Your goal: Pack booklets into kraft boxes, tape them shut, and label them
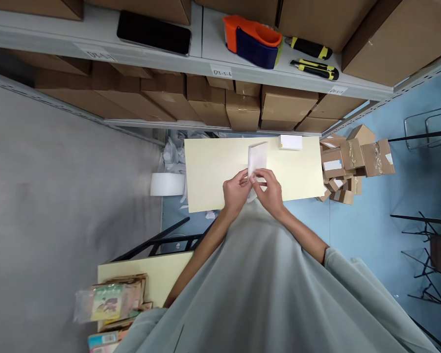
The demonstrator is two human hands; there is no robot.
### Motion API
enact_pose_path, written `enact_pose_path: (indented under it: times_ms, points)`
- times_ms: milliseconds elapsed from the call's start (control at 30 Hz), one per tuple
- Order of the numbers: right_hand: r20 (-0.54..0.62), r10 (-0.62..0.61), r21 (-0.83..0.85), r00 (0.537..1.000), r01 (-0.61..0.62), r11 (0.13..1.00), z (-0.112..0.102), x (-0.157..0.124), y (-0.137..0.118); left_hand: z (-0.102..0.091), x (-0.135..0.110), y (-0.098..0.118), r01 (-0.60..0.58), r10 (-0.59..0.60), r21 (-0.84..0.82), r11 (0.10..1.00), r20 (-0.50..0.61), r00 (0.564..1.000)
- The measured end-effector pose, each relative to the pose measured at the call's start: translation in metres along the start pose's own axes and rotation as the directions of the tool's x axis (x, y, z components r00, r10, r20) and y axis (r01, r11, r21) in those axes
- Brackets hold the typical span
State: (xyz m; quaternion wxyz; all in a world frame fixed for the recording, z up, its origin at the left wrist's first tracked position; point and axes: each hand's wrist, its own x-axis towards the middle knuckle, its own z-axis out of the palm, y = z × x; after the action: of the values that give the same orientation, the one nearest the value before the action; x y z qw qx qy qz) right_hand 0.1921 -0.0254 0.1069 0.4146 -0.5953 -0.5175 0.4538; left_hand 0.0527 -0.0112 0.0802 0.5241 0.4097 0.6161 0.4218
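Over the counter [216,171], a white packet [257,156] is held upright between the person's two hands, left of a white box [290,142]; whether its base rests on anything is unclear. The step in hand seems to be working the packet's near side with the fingertips, and the next move calls for a steady, light pinch. The left hand [237,192] grips the packet's left edge, the right hand [268,190] pinches its front, wrists low, forearms converging.
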Motion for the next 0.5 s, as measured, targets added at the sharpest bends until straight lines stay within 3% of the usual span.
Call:
enact_pose_path:
  times_ms: [133,300,400,500]
  points:
    - [-0.089,0.045,0.056,0.995,-0.04,0.998,0.008,0.0,-0.009,0.003,-0.016,0.012,-0.094,0.095,0.043,0.995,-0.025,0.995]
    - [-0.079,0.174,0.16,0.982,-0.16,0.974,-0.006,0.015,-0.001,0.0,-0.026,0.021,-0.164,0.162,0.038,0.986,0.048,0.986]
    - [-0.002,0.219,0.222,0.976,-0.213,0.952,-0.02,0.024,0.008,-0.015,-0.015,0.016,-0.207,0.208,0.062,0.976,0.003,0.978]
    - [0.088,0.261,0.244,0.961,-0.274,0.93,-0.032,0.028,0.014,-0.036,0.007,0.004,-0.117,0.118,0.011,0.993,-0.102,0.988]
